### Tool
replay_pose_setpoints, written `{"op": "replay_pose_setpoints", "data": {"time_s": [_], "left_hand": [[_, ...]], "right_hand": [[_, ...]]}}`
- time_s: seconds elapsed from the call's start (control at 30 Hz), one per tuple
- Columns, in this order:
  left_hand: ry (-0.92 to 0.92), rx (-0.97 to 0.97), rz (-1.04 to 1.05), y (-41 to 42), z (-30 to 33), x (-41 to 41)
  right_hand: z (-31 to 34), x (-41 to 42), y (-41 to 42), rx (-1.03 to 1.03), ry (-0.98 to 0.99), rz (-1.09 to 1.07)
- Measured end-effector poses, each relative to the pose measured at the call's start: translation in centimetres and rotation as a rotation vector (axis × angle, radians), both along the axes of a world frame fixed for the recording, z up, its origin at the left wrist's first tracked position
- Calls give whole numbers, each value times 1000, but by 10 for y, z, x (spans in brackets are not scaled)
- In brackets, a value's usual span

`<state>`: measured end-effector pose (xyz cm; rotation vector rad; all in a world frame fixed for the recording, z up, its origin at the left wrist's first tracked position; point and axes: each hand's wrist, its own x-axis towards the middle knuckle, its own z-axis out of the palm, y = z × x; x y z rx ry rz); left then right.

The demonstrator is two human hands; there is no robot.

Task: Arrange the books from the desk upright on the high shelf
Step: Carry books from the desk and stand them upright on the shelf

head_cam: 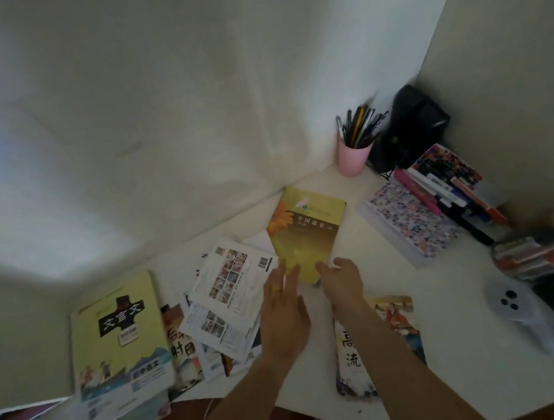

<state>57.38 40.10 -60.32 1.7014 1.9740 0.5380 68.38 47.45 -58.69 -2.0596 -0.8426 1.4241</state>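
A yellow-green book with an orange flower point(307, 230) lies flat on the white desk point(456, 345). My left hand point(283, 310) reaches to its near left corner with straight fingers touching the cover. My right hand point(341, 279) touches its near edge, thumb on the cover. A large yellow book with black lettering point(118, 343) lies at the left. Between them sprawl white booklets point(231, 277) over other books point(180, 349). Another illustrated book point(402, 319) lies under my right forearm. The high shelf is out of view.
A pink cup of pens point(352, 156) stands against the back wall beside a black object point(419, 123). A patterned box point(409, 221) and a row of pens and books point(449, 192) sit at the right. A white device point(515, 302) lies near the right edge.
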Motion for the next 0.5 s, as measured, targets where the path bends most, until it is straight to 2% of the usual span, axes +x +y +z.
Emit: {"op": "replay_pose_setpoints", "data": {"time_s": [0.13, 0.2, 0.3, 0.37, 0.43, 0.5], "left_hand": [[124, -154, -216, 32, -18, -22], [17, -161, -191, 29, -24, -24], [-159, -200, -113, 31, -19, -27], [-330, -210, -48, 34, -3, -29], [-445, -267, 39, 36, 17, -31], [-447, -329, 153, 34, 20, -33]], "right_hand": [[-29, -28, 22, -143, 113, -261], [-39, -29, 31, -168, 148, -287], [-43, -22, 42, -195, 208, -176], [-41, -17, 43, -170, 168, -113], [-33, -12, 39, -69, 93, -61], [-16, -6, 36, 105, 42, -11]]}}
